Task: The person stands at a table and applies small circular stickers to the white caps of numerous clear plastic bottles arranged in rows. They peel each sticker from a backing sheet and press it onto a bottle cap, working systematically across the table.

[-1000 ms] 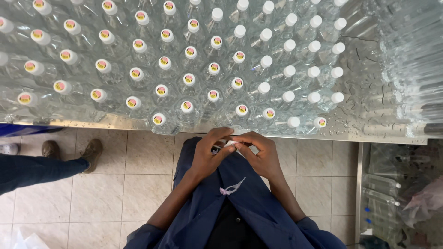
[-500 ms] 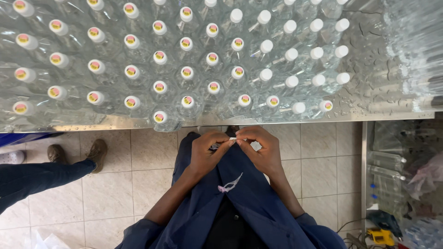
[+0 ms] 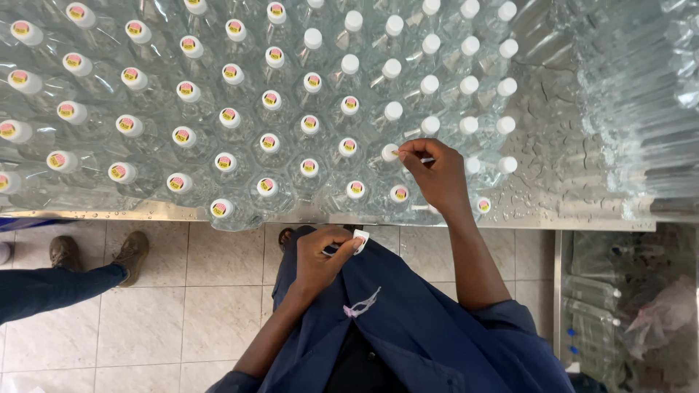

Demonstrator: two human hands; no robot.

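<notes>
Sticker (image 3: 400, 151): tiny round thing, pinched at the fingertips of the right hand (image 3: 437, 175), right over a plain white cap (image 3: 389, 152) in the bottle rows. Too small to make out much more.
Right grip: thumb and forefinger nearly closed, just a sliver between them, only the sticker in there.
Left grip: left hand (image 3: 320, 258) curled loosely down by the waist, thumb pressing a small white strip of backing (image 3: 360, 239) with one more pink-and-yellow sticker on it.
Handling, best guess: basically weightless, floppy, tacky on one side, so probably clings to skin and folds on itself. Edge-only hold looks smartest, sticky face kept off the fingertip.
Strip: thin and bendy too, looks easy to crumple; flat pinch near the end seems about right.
Bottles (image 3: 306, 116): clear plastic, packed cap to cap on a wet steel table (image 3: 561, 153). Most caps on the left labelled already, right-hand columns bare white.
Caps: hard, smooth, maybe damp, so could be a slippery landing spot.
Around: tiled floor (image 3: 182, 306), another person's leg (image 3: 51, 291) and brown shoes (image 3: 131, 251) off to the left.
</notes>
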